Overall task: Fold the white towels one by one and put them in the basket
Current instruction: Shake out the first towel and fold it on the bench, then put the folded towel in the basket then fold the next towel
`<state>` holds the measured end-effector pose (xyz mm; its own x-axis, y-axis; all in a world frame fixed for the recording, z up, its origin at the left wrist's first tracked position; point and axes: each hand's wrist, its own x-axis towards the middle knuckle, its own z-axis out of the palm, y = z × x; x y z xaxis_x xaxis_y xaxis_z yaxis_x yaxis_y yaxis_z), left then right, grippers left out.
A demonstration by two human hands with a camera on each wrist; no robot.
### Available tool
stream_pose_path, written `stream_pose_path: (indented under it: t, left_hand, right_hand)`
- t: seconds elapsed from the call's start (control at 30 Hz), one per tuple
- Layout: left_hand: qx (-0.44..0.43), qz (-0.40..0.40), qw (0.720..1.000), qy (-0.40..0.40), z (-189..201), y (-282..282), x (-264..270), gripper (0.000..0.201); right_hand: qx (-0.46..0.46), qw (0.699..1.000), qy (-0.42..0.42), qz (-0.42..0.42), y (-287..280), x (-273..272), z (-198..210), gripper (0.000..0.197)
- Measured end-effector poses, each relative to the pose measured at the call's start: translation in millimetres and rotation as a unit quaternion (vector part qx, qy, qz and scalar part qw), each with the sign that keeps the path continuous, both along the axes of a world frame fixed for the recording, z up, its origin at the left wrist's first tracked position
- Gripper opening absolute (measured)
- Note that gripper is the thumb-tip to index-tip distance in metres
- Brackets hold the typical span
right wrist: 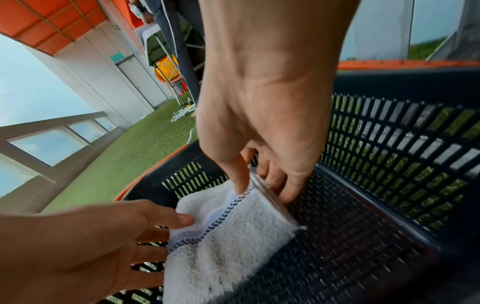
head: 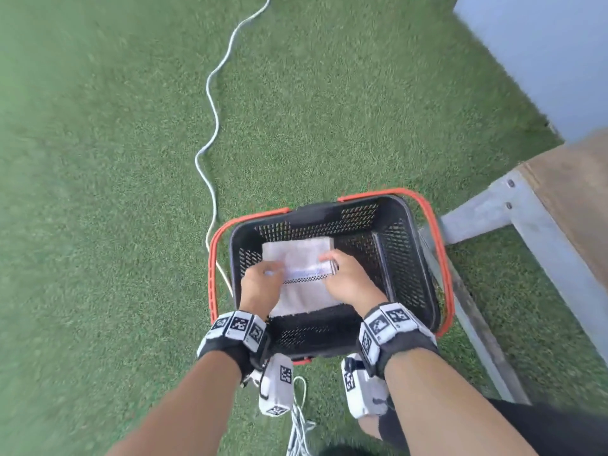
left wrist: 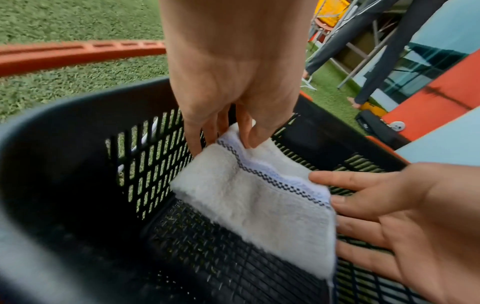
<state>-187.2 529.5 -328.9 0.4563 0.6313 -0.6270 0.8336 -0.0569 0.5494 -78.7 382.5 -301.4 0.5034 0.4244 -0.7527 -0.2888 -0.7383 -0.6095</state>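
A folded white towel [head: 302, 255] with a dark checked stripe is inside the black basket [head: 408, 218], which has orange handles. My left hand [head: 263, 274] holds the towel's left edge, and my right hand [head: 332, 261] holds its right edge. In the left wrist view the left hand [left wrist: 223, 144] has its thumb on top of the towel [left wrist: 259, 195] and its fingers beneath. In the right wrist view the right hand [right wrist: 262, 191] pinches the towel [right wrist: 233, 236] the same way. The towel sits low, close to the mesh floor.
The basket stands on green turf. A white cable [head: 214, 126] snakes over the grass past its left side. A wooden bench on a grey metal frame [head: 526, 209] stands close on the right. More white cables [head: 299, 416] lie at my feet. Another person's legs [left wrist: 376, 51] show far off.
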Motion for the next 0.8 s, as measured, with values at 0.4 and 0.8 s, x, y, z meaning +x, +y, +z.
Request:
stream_pose_path:
  t: [0.4, 0.8]
  left_hand:
    - [-0.03, -0.09, 0.99, 0.1, -24.5, 0.9, 25.0, 0.058]
    - [-0.021, -0.122, 0.984, -0.13, 119.8, -11.5, 65.2, 0.015]
  right_hand:
    - [-0.007, 0.999, 0.03, 0.021, -3.9, 3.5, -6.5, 0.059]
    - [0.148, 0.977, -0.142, -0.054, 7.2, 47.0, 178.4, 0.027]
